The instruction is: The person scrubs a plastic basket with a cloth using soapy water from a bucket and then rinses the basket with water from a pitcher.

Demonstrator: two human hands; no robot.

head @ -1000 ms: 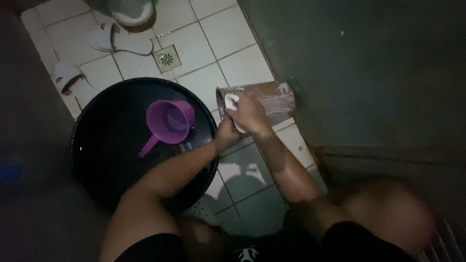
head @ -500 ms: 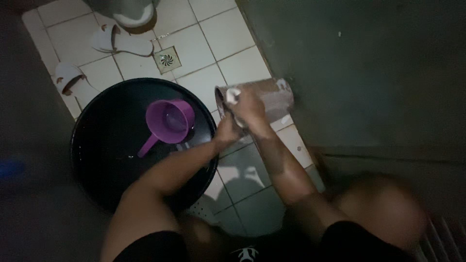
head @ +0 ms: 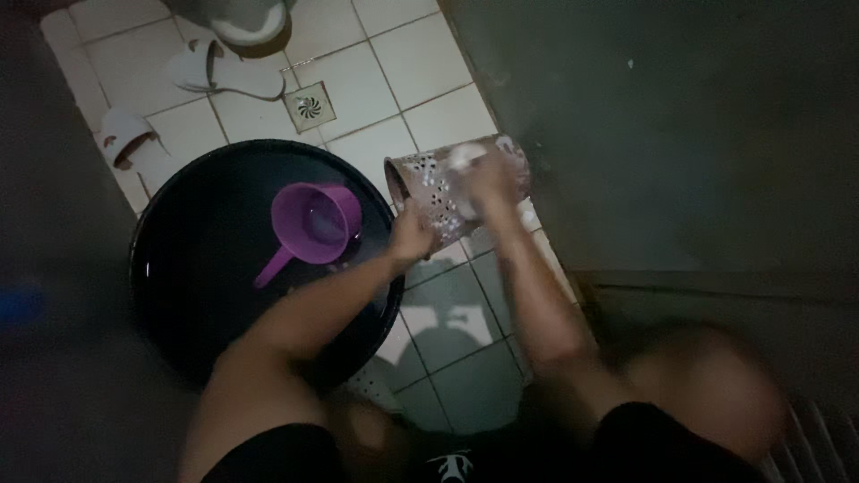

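Bare arms, no sleeves, black shorts (small white mark at waistband)

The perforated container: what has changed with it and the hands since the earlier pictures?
The right hand moved from the perforated container's open end up along its side, with something white. The left hand keeps holding its lower edge. The purple scoop and black basin stayed put.

We see the purple plastic dipper (head: 315, 224) lying in the round black plastic basin (head: 197, 295), which stands on the white tiled floor (head: 403, 63). Right of the basin, our hands hold the perforated cylindrical container (head: 429, 192) on its side. Behind the basin sit two white slippers (head: 224, 73) and a square metal floor drain (head: 310, 106).
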